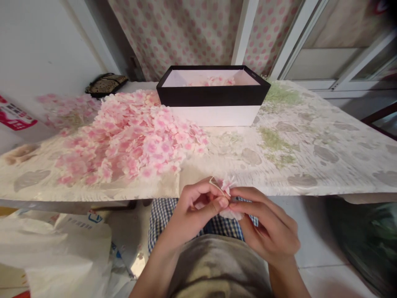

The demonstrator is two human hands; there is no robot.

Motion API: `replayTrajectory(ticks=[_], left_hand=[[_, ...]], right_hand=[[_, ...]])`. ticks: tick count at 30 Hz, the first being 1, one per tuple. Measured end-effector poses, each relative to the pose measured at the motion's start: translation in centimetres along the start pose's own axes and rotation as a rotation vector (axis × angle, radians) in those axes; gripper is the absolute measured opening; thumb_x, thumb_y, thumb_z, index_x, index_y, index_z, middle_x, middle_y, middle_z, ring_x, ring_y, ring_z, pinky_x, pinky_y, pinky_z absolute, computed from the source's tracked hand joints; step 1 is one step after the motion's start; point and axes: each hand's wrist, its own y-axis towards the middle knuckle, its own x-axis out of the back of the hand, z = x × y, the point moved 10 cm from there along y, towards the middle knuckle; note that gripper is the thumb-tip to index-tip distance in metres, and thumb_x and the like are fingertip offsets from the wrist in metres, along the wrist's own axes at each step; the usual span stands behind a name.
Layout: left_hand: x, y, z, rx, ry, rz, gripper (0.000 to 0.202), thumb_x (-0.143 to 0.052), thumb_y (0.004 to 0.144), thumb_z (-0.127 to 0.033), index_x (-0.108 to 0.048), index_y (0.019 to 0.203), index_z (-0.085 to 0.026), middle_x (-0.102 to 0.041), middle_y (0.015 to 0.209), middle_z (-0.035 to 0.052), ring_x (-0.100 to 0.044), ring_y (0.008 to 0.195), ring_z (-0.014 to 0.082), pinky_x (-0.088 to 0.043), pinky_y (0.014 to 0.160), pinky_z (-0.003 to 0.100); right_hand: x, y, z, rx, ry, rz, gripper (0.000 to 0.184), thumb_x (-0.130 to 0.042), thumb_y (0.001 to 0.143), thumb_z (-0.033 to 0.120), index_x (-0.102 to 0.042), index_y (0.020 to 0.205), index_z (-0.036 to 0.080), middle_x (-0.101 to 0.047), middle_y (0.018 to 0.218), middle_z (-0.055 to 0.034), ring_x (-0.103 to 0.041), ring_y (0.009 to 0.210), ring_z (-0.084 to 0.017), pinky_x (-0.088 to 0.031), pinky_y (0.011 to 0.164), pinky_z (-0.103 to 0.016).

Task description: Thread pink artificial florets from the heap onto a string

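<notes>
Just in front of the table's near edge, above the lap, my two hands meet at the fingertips. My left hand (198,207) pinches a thin pale stem, bent at an angle over the forefinger. Closed beside it, my right hand (268,221) holds a small pink-and-white artificial flower (228,183) by its base. More pale petals (232,214) show below the fingertips. The fingers hide where stem and petals meet. Beyond my left hand, a big heap of pink artificial blossoms (139,136) lies on the table.
A black-rimmed white box (214,116) stands at the back with pink blossoms inside. Green sprigs (276,142) lie right of it on the patterned tablecloth (341,161). A dark patterned pouch (107,84) sits at the back left. White plastic bags (62,248) are below left.
</notes>
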Motion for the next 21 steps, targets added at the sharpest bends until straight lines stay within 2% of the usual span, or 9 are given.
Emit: replayTrajectory(ticks=[5,10,12,16,17,18,19,20,21], left_hand=[[-0.1,0.0,-0.2,-0.007,-0.012,0.001,0.013,-0.071,0.081,-0.025,-0.067,0.07,-0.019,-0.054,0.066,-0.0019,-0.045,0.06,0.0089,-0.035,0.055,0.02],[2.0,-0.4,-1.1,-0.027,0.11,-0.053,0.007,-0.071,0.082,-0.028,-0.074,0.078,-0.023,-0.06,0.073,-0.0001,-0.052,0.067,0.0114,-0.04,0.062,0.022],[3.8,-1.2,-1.5,-0.035,0.209,-0.126,0.012,-0.064,0.089,-0.033,-0.074,0.092,-0.028,-0.059,0.07,-0.0007,-0.052,0.066,0.0117,-0.041,0.063,0.023],[7.2,-3.6,-2.5,-0.081,0.3,-0.309,0.02,-0.054,0.094,-0.038,-0.072,0.094,-0.029,-0.056,0.064,-0.0007,-0.052,0.064,0.0129,-0.042,0.063,0.024],[7.4,-4.1,-2.7,-0.094,0.327,-0.311,0.022,-0.053,0.094,-0.039,-0.072,0.09,-0.028,-0.055,0.06,-0.0008,-0.051,0.06,0.0129,-0.042,0.061,0.024],[7.3,-4.4,-2.5,-0.069,0.36,-0.281,0.024,-0.052,0.094,-0.041,-0.072,0.09,-0.028,-0.056,0.059,-0.0004,-0.051,0.058,0.0132,-0.041,0.058,0.025],[7.3,-4.6,-2.2,-0.044,0.401,-0.258,0.026,-0.05,0.095,-0.041,-0.072,0.088,-0.028,-0.057,0.059,0.0002,-0.051,0.056,0.0136,-0.042,0.055,0.025],[6.7,-4.6,-1.5,0.001,0.454,-0.178,0.027,-0.049,0.095,-0.041,-0.072,0.088,-0.028,-0.06,0.061,0.0013,-0.053,0.055,0.0142,-0.043,0.053,0.026],[6.0,-4.6,-0.9,0.026,0.514,-0.081,0.028,-0.049,0.094,-0.04,-0.073,0.085,-0.029,-0.062,0.063,0.0023,-0.055,0.055,0.0149,-0.044,0.052,0.027]], right_hand=[[0.1,0.1,0.2,0.039,0.009,-0.032,0.034,-0.057,0.076,-0.006,-0.063,0.095,0.022,-0.07,0.103,-0.0055,-0.07,0.095,-0.018,-0.062,0.074,-0.03],[-1.2,2.8,-0.2,-0.015,0.101,0.305,0.022,-0.054,0.085,0.003,-0.06,0.09,0.024,-0.072,0.098,-0.003,-0.071,0.087,-0.015,-0.06,0.068,-0.025],[-0.4,6.1,-0.1,0.064,0.073,0.325,0.017,-0.058,0.084,0.006,-0.061,0.085,0.024,-0.073,0.085,0.0008,-0.071,0.077,-0.012,-0.058,0.062,-0.021],[4.4,17.7,-3.2,0.078,-0.22,-0.154,0.012,-0.059,0.083,0.023,-0.067,0.082,0.014,-0.073,0.082,0.0006,-0.071,0.079,-0.01,-0.05,0.068,-0.016],[4.4,20.7,-4.4,0.048,-0.265,-0.168,0.035,-0.044,0.085,0.03,-0.066,0.088,0.003,-0.073,0.09,-0.0013,-0.071,0.083,-0.011,-0.047,0.069,-0.018],[3.1,23.4,-6.2,-0.011,-0.304,-0.049,0.063,-0.015,0.082,0.03,-0.061,0.092,-0.011,-0.07,0.099,-0.0043,-0.068,0.088,-0.011,-0.043,0.068,-0.02],[1.7,25.4,-7.9,-0.07,-0.369,0.109,0.073,-0.002,0.073,0.024,-0.056,0.092,-0.02,-0.066,0.106,-0.0068,-0.064,0.094,-0.01,-0.04,0.066,-0.019],[1.6,26.7,-8.8,-0.085,-0.38,0.124,0.037,-0.043,0.082,0.018,-0.066,0.098,-0.007,-0.071,0.108,-0.0098,-0.068,0.097,-0.022,-0.047,0.067,-0.019],[1.7,27.1,-9.4,-0.089,-0.39,0.133,0.031,-0.062,0.075,0.018,-0.068,0.101,0.0,-0.072,0.108,-0.0085,-0.068,0.101,-0.027,-0.051,0.07,-0.021]])
